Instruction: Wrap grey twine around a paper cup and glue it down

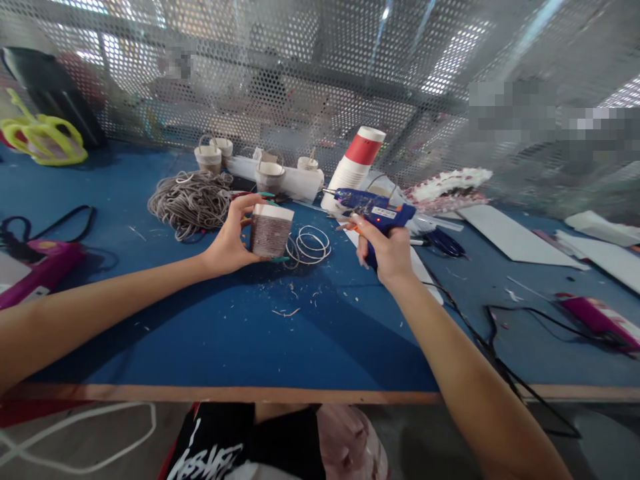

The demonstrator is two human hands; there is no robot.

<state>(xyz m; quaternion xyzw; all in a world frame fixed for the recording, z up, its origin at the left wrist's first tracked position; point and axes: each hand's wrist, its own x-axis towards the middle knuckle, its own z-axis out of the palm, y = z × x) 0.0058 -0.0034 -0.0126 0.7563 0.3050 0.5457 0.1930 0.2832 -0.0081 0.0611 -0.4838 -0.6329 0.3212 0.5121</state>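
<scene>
Held sideways between thumb and fingers, a paper cup [271,233] wrapped in grey-brown cord is in my left hand [234,241]. A white band of the cup shows bare along its upper part. Loops of thin white cord [313,245] lie on the table just right of the cup. My right hand [387,252] grips a blue hot glue gun [375,208] by its handle, with a small red light lit on its side. The gun's nozzle points left toward the cup, apart from it. A tangled pile of grey cord [193,200] lies behind my left hand.
Behind the gun leans a stack of paper cups [353,167]. Small handled cups [270,177] stand along the back. Purple tools [600,319] with black cables lie at both sides. White boards [517,233] lie at right. A yellow woven basket [47,140] stands far left. Scraps dot the blue tabletop [240,347].
</scene>
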